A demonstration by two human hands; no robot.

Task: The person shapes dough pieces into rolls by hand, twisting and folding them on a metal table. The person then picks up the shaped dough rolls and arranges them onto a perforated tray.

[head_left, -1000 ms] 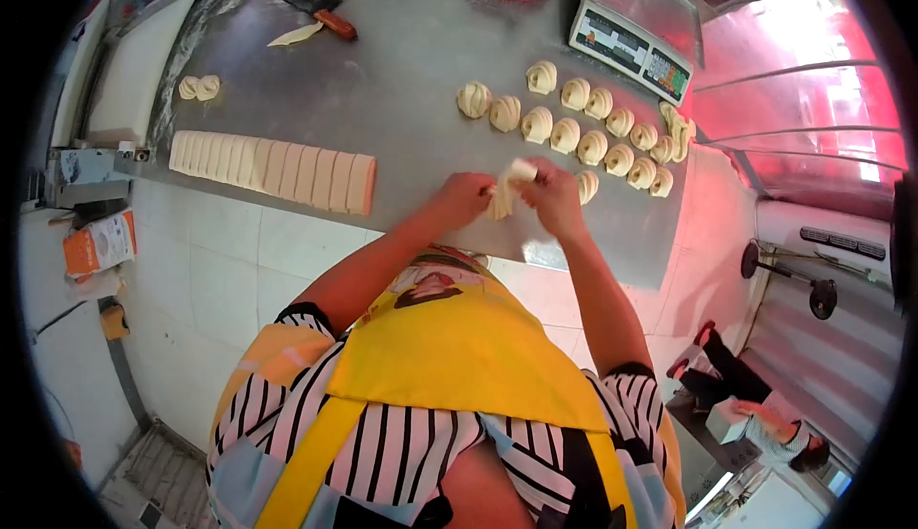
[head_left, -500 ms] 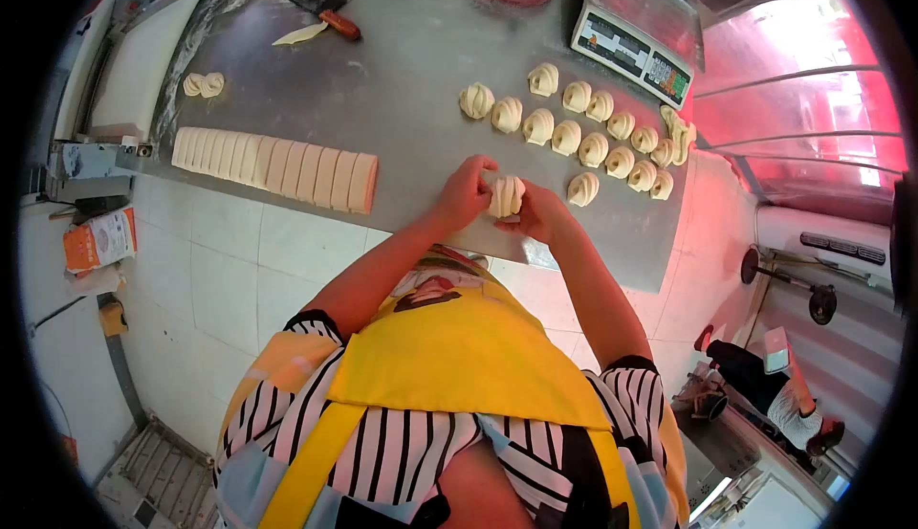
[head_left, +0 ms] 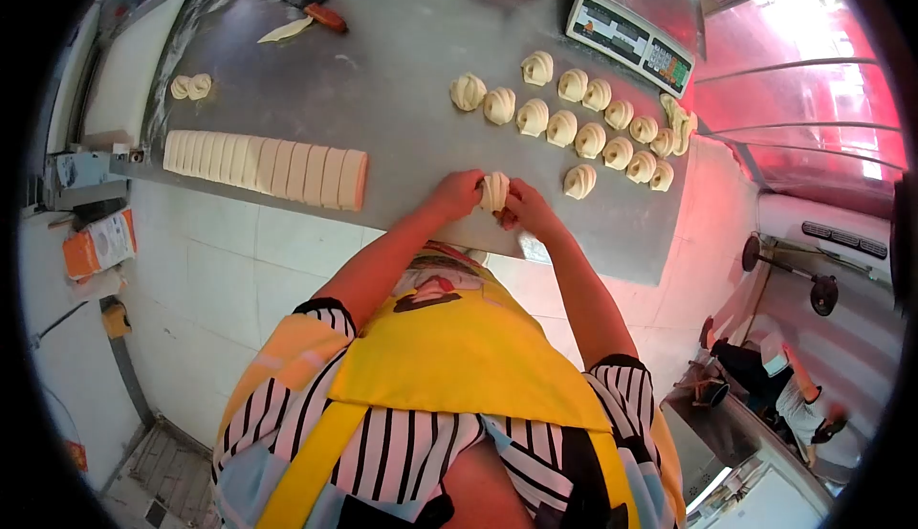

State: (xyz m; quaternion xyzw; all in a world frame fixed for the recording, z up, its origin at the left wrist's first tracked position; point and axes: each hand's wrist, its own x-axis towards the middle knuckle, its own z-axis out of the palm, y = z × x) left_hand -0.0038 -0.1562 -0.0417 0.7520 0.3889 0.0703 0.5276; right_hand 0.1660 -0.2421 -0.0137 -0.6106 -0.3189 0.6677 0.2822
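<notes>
A wide grey metal desk, dully shiny and dusted white at far left, stretches before the person. A pale, flat-topped electronic scale stands at its far right. Along the near left edge lies a row of cream dough slabs, smooth and straight-cut, packed side by side. Above the desk's near edge, the person's left hand and right hand pinch one cream, ridged dough coil between them. A second ago it was a loose, drawn-out twist; now it's compact, so its shaping looks nearly done to me. Similar plump, swirled dough rolls sit in uneven rows beyond.
</notes>
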